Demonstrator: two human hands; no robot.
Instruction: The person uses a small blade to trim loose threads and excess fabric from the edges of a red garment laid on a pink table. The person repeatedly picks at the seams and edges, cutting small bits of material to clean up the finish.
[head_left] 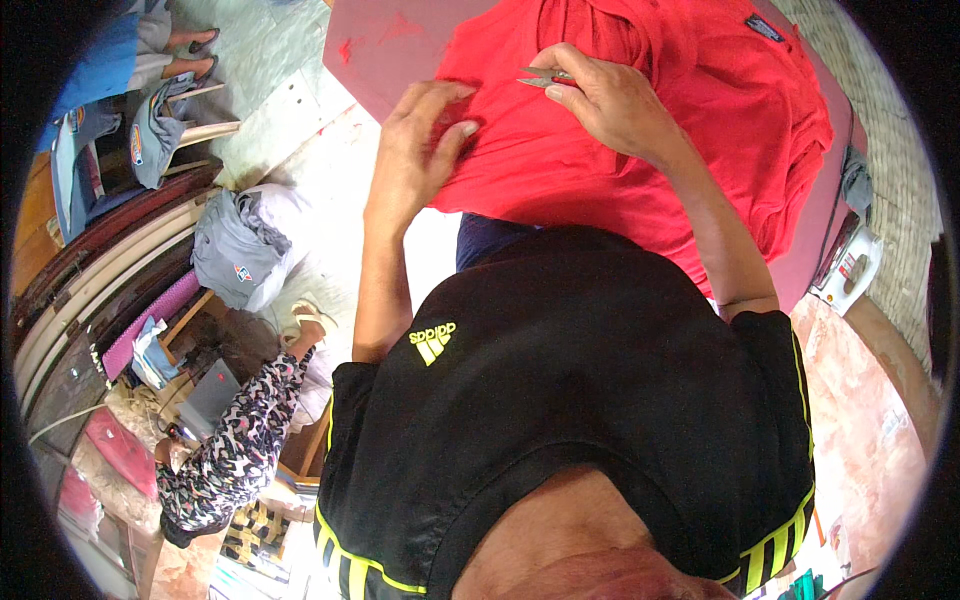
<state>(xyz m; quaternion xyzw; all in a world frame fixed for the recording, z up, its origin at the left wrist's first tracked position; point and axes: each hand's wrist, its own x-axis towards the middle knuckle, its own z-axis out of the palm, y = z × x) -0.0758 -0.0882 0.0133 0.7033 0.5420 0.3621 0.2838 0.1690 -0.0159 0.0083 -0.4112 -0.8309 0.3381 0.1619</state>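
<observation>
Your black shirt with yellow stripes [580, 400] fills the foreground. Beyond it, your right hand [610, 95] is closed around small thread snips [545, 77], while your left hand [420, 150] pinches the red garment [640, 160] spread over a maroon counter [385, 50]. Grey folded clothes [240, 250] lie on the pale floor to the left.

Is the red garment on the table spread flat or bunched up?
Bunched: the red garment lies in folds, the left hand pinching its cloth.
</observation>
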